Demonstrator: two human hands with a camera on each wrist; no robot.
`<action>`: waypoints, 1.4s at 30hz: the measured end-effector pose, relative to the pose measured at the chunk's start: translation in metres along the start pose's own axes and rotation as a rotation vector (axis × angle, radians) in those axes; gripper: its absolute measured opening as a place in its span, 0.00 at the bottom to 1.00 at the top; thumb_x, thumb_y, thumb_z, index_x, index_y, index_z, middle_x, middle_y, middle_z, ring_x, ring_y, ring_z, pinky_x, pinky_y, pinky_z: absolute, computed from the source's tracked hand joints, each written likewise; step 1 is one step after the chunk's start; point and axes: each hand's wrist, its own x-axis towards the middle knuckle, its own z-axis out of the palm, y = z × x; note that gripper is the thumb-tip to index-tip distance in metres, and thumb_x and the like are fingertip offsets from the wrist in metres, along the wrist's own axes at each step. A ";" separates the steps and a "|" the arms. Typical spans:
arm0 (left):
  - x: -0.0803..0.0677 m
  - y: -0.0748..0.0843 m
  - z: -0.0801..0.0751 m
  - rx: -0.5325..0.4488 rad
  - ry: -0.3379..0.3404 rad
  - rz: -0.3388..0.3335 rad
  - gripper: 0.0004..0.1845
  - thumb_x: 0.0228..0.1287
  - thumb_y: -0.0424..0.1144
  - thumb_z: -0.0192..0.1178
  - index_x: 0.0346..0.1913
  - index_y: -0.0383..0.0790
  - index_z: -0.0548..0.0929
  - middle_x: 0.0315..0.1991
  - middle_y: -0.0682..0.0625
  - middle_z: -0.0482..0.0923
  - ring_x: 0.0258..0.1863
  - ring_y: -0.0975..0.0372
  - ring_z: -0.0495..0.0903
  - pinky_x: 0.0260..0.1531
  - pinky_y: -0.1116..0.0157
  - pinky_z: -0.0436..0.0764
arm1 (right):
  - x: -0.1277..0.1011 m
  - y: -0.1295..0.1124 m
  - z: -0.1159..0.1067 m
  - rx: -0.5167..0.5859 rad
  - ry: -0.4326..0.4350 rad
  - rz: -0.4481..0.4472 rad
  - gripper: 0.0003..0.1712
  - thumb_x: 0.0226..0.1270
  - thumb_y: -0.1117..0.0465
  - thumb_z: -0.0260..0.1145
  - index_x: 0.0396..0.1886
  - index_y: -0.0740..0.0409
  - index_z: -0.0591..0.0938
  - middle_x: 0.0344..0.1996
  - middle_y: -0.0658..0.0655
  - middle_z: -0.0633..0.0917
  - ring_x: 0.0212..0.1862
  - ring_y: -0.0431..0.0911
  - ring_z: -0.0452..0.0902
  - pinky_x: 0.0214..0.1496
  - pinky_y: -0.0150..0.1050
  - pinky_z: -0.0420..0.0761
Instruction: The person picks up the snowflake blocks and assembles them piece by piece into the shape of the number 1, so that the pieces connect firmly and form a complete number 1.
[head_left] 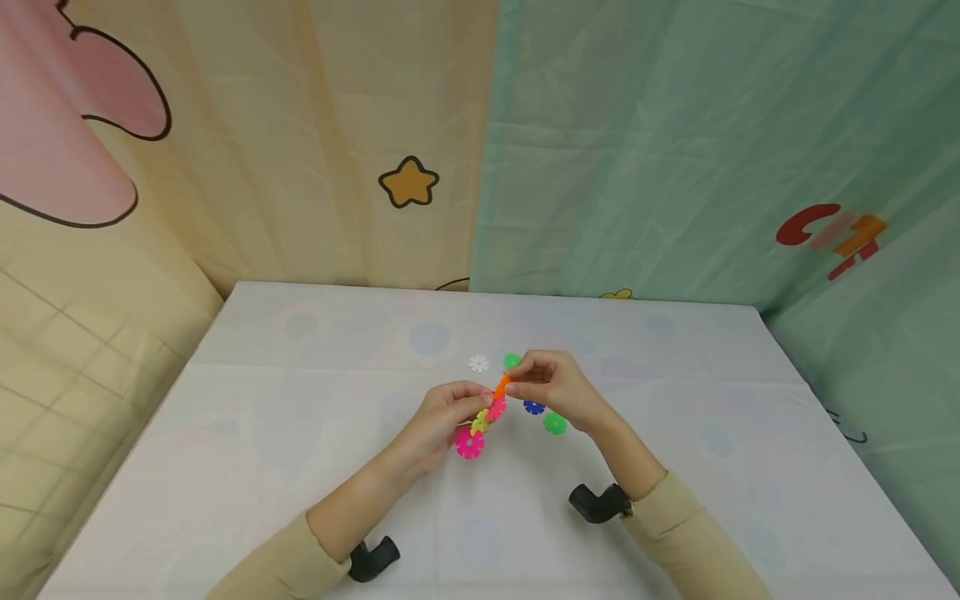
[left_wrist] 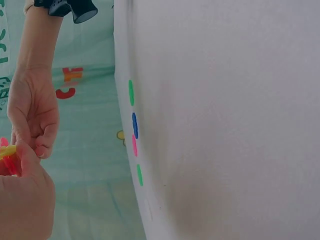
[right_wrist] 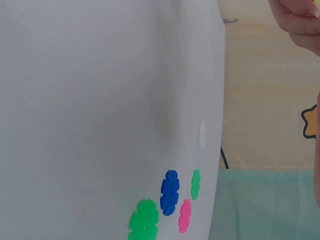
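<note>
Above the middle of a white cloth-covered table point(head_left: 225, 467), a person's two bare hands meet over a short cluster of notched plastic discs. The left hand point(head_left: 438, 423) holds it between thumb and fingers near a coral-pink disc point(head_left: 496, 407); a yellow disc point(head_left: 480, 423) and a hot-pink disc point(head_left: 470, 444) hang below that grip. The right hand point(head_left: 561, 390) pinches a bright orange notched disc point(head_left: 502, 387) at the cluster's upper end; whether its slot is fully joined cannot be told.

On the cloth lie loose discs of the same shape: a white one point(head_left: 478, 364) beyond the hands, a small-looking green one point(head_left: 512, 361) near the right fingertips, a dark blue one point(head_left: 534, 407) and a nearer green one point(head_left: 556, 423) beside the right hand, and a pink one point(right_wrist: 185, 216) beside the blue in the right wrist view.
</note>
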 end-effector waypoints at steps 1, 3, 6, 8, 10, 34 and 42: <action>0.001 -0.001 0.000 -0.005 -0.003 -0.002 0.09 0.65 0.33 0.54 0.41 0.27 0.77 0.28 0.52 0.79 0.27 0.65 0.77 0.30 0.73 0.78 | 0.000 0.002 0.000 -0.003 0.004 0.007 0.06 0.58 0.71 0.65 0.33 0.72 0.79 0.31 0.59 0.83 0.32 0.44 0.81 0.37 0.38 0.82; 0.002 -0.002 0.000 -0.008 -0.009 -0.002 0.09 0.65 0.34 0.55 0.40 0.28 0.77 0.27 0.52 0.79 0.26 0.65 0.77 0.29 0.73 0.78 | 0.000 0.005 -0.001 0.001 0.011 0.014 0.05 0.58 0.72 0.65 0.34 0.72 0.79 0.31 0.60 0.83 0.32 0.44 0.81 0.38 0.40 0.82; 0.003 -0.004 0.000 0.001 -0.021 0.007 0.10 0.65 0.34 0.55 0.40 0.27 0.77 0.28 0.53 0.79 0.27 0.65 0.77 0.30 0.73 0.78 | -0.001 0.006 -0.002 0.005 0.017 0.013 0.05 0.58 0.73 0.65 0.34 0.71 0.80 0.31 0.61 0.83 0.32 0.45 0.81 0.38 0.42 0.82; 0.002 -0.004 0.000 0.012 -0.023 0.006 0.10 0.65 0.35 0.56 0.41 0.27 0.77 0.28 0.53 0.79 0.28 0.64 0.77 0.31 0.73 0.78 | -0.001 0.006 -0.002 0.007 0.017 0.012 0.05 0.58 0.73 0.65 0.34 0.71 0.80 0.31 0.59 0.83 0.31 0.45 0.81 0.38 0.42 0.82; 0.002 -0.004 0.000 0.023 -0.022 0.005 0.11 0.65 0.35 0.56 0.42 0.27 0.76 0.29 0.52 0.79 0.28 0.64 0.77 0.32 0.73 0.78 | -0.001 0.007 -0.002 0.004 0.016 0.012 0.05 0.58 0.72 0.65 0.34 0.71 0.80 0.30 0.58 0.83 0.31 0.44 0.81 0.37 0.40 0.82; 0.003 -0.010 0.001 0.012 -0.046 -0.040 0.16 0.66 0.38 0.57 0.48 0.28 0.73 0.30 0.55 0.79 0.28 0.64 0.78 0.30 0.71 0.78 | -0.005 0.009 0.002 -0.030 -0.009 0.051 0.08 0.59 0.68 0.66 0.37 0.69 0.81 0.31 0.58 0.83 0.32 0.58 0.76 0.33 0.41 0.79; 0.004 -0.011 0.002 -0.006 -0.058 -0.055 0.18 0.66 0.39 0.57 0.50 0.26 0.73 0.30 0.55 0.78 0.25 0.66 0.77 0.30 0.70 0.79 | -0.005 0.010 0.003 -0.014 -0.025 0.074 0.11 0.59 0.68 0.66 0.39 0.72 0.81 0.32 0.57 0.84 0.37 0.60 0.79 0.40 0.41 0.81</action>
